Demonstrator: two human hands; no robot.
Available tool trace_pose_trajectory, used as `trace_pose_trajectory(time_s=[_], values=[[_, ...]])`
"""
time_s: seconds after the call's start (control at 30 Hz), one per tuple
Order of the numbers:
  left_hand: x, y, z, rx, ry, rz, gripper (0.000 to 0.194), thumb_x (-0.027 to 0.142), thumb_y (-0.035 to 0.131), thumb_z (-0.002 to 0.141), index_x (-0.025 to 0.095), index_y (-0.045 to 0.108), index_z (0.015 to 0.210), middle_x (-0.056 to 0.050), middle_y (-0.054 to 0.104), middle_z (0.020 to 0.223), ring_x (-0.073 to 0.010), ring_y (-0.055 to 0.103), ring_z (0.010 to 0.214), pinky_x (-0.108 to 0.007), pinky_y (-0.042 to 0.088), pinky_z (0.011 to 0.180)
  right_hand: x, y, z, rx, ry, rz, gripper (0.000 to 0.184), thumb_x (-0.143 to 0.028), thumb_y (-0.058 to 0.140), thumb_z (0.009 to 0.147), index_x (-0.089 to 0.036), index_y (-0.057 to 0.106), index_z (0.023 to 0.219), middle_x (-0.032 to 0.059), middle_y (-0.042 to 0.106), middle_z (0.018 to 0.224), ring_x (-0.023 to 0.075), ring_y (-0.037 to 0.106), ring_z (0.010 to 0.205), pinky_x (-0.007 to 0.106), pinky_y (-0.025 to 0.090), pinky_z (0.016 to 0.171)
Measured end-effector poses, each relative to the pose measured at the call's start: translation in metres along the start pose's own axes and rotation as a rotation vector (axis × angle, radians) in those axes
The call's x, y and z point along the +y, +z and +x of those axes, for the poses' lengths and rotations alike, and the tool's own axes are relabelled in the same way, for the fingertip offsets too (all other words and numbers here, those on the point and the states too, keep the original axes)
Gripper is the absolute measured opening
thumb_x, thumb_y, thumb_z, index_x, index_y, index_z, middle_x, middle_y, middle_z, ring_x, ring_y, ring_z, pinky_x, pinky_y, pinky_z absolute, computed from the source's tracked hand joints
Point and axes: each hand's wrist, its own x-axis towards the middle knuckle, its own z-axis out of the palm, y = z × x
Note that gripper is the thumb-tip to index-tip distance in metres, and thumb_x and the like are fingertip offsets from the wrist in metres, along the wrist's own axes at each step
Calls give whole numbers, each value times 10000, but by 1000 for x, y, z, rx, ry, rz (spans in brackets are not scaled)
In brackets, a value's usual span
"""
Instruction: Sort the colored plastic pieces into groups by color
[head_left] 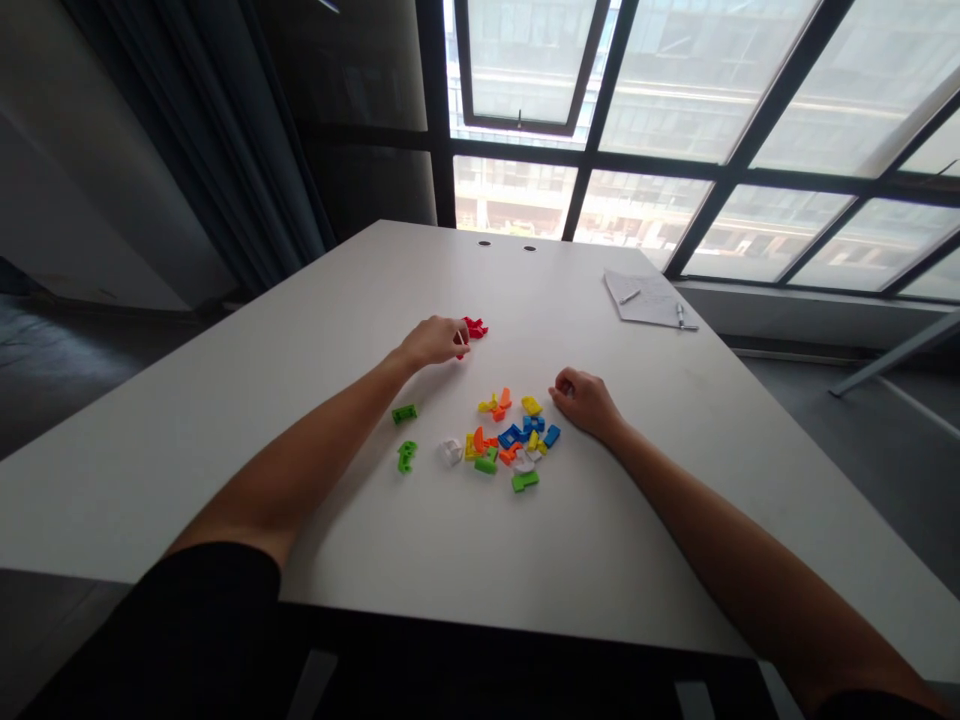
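"Two bare hands are lying on the white tabletop (pixel 637 520). What's the left hand (pixel 435 342) doing?"

"It's curling inward, its fingertips (pixel 463 345) touching a cluster of red plastic pieces (pixel 474 328). Whether it's gripping one, I can't tell."

"And the right hand (pixel 586 403)?"

"It's resting in a loose fist, holding nothing I can see, just beside a yellow plastic piece (pixel 532 405)."

"Where are the other pieces sitting?"

"A mixed heap of coloured plastic pieces (pixel 510 440) is sitting mid-table between the hands, and two green pieces (pixel 406 456) are lying just left of it. A sheet of paper (pixel 637 298) is lying near the far right corner."
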Motion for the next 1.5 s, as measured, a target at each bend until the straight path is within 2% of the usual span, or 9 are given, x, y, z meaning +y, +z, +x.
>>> trace_pose_trajectory(time_s=[0.3, 0.43, 0.63, 0.8, 0.97, 1.07, 1.17, 1.33, 1.5], values=[[-34, 12, 58, 205, -284, -226, 267, 231, 885, 742, 178, 745, 962, -105, 792, 1076, -261, 709, 995, -338, 539, 884, -2, -1, 0, -26, 21, -9, 65, -232, 689, 890, -214, 647, 844, 22, 700, 778, 173, 601, 701, 279, 418, 683], [-41, 24, 63, 253, -352, -511, 390, 149, 918, 692, 166, 724, 1031, -110, 770, 1053, -252, 718, 949, -347, 559, 850, -1, 0, 0, -19, 13, -1, 60, -233, 685, 890, -210, 649, 848, 19, 690, 769, 172, 600, 698, 278, 419, 683], [-42, 29, 54, 199, -297, -748, 648, 102, 830, 749, 177, 580, 1342, -158, 675, 1323, -197, 726, 1009, -285, 599, 834, 1, 1, -1, -21, 8, 7, 52, -240, 666, 893, -210, 648, 855, 27, 685, 769, 180, 615, 701, 286, 428, 691], [-43, 13, 33, 123, -261, -823, 570, 116, 827, 705, 163, 618, 1234, -176, 633, 1381, -229, 692, 1115, -307, 609, 888, 1, 1, 0, -31, 15, -2, 58, -252, 663, 895, -209, 651, 858, 31, 689, 773, 182, 619, 701, 288, 433, 687], [-34, -22, 4, -272, -148, -571, 409, 380, 837, 745, 196, 726, 1094, -112, 744, 1157, -248, 719, 997, -313, 604, 823, 1, 1, 0, -15, 8, -9, 56, -249, 670, 880, -213, 652, 841, 28, 702, 774, 180, 622, 708, 287, 441, 697], [-22, -42, -19, -438, -79, -295, 558, 549, 832, 719, 229, 752, 1168, -121, 739, 1216, -274, 716, 988, -303, 592, 779, 0, 0, 1, -19, 14, -15, 61, -255, 674, 878, -216, 657, 834, 30, 711, 774, 182, 623, 705, 290, 441, 694], [-10, -50, -52, -586, -114, -112, 871, 670, 879, 605, 241, 713, 1344, -175, 705, 1304, -306, 721, 941, -323, 593, 738, -2, -1, 1, -16, 19, -3, 64, -263, 679, 879, -216, 666, 837, 31, 722, 782, 183, 630, 705, 292, 446, 696], [9, -40, -114, -599, 6, 147, 1094, 557, 977, 470, 310, 624, 1475, -164, 663, 1361, -355, 701, 1042, -357, 569, 813, -11, -3, -1, 3, 25, 80, 102, -296, 644, 923, -212, 699, 903, 40, 752, 850, 182, 656, 731, 303, 487, 735], [19, -27, -127, -589, 88, 162, 833, 414, 908, 657, 300, 631, 1435, -132, 644, 1350, -313, 698, 1045, -326, 542, 809, -32, -3, -3, -77, -15, 218, 224, -372, 594, 997, -212, 732, 1073, 71, 773, 983, 212, 709, 863, 335, 555, 790]])
